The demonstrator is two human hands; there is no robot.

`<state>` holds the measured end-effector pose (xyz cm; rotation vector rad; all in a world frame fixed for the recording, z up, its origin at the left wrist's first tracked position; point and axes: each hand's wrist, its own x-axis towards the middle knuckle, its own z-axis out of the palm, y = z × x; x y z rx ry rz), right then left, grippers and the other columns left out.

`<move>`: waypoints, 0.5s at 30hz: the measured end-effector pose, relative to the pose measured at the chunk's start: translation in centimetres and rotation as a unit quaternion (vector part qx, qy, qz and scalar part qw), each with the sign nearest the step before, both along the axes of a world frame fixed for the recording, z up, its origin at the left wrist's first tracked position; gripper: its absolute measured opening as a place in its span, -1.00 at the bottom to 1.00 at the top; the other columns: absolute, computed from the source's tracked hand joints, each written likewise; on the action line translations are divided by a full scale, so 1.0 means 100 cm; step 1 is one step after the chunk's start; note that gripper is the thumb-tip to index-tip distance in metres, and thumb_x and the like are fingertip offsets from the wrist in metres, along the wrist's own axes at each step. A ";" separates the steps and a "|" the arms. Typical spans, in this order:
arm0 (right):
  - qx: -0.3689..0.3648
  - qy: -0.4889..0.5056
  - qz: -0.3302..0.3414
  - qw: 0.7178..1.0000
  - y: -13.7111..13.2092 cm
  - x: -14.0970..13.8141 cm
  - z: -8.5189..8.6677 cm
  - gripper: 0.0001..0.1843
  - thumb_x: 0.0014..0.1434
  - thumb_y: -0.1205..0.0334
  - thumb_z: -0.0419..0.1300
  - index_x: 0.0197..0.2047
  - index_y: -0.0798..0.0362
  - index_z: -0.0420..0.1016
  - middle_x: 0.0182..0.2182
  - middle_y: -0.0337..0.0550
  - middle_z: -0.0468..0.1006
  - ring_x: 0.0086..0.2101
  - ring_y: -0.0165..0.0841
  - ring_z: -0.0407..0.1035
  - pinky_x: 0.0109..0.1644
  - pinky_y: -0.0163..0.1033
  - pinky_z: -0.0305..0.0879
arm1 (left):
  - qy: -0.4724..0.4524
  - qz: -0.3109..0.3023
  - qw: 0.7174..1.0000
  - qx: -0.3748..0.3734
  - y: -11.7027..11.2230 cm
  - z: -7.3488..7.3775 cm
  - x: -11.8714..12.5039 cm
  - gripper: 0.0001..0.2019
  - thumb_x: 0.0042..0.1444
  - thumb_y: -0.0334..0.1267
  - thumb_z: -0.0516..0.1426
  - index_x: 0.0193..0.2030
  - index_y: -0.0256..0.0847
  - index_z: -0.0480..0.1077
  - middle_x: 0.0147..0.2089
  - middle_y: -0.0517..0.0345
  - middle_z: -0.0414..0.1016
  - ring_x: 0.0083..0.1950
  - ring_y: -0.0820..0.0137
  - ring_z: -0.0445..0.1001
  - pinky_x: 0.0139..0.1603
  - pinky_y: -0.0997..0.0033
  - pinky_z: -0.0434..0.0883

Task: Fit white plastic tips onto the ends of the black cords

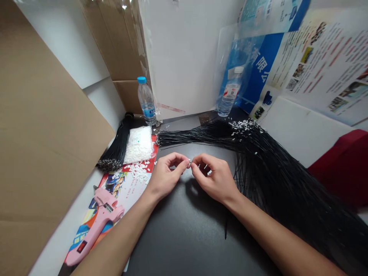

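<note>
My left hand and my right hand meet above the black tabletop, fingertips pinching a small white connector. A thin wire may enter it, but that is too small to tell. To the right, a large fan of thin black wires spreads across the table, with several white connectors on its far ends. Left of my hands lie a bundled hank of black wires, a clear bag of white connectors, and loose white connectors on a colourful printed sheet.
A pink hot glue gun lies at lower left. Two water bottles stand at the back. A cardboard sheet walls the left, a printed poster hangs at upper right, and red fabric sits at right.
</note>
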<state>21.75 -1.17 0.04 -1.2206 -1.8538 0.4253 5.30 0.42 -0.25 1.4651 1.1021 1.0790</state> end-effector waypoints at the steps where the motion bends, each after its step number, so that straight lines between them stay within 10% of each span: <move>1: 0.003 0.003 -0.001 1.000 0.000 -0.001 -0.001 -0.85 0.19 0.33 0.14 -0.41 0.05 0.46 -0.53 -0.27 0.50 -0.52 -0.47 0.33 -0.43 -0.38 0.21 | 0.003 0.000 1.000 -0.002 0.000 0.000 0.000 -0.77 0.12 -0.09 0.25 -0.30 -0.25 0.49 -0.36 0.12 0.52 -0.42 0.47 0.38 -0.51 0.54 0.24; 15: 0.040 -0.039 0.031 0.998 0.002 0.001 -0.005 -0.85 0.23 0.35 0.13 -0.37 0.05 0.47 -0.46 -0.22 0.56 -0.46 -0.44 0.42 -0.32 -0.34 0.31 | 0.038 -0.031 0.999 -0.009 0.000 0.002 -0.001 -0.79 0.17 -0.11 0.20 -0.23 -0.24 0.46 -0.28 0.08 0.54 -0.34 0.42 0.46 -0.44 0.49 0.35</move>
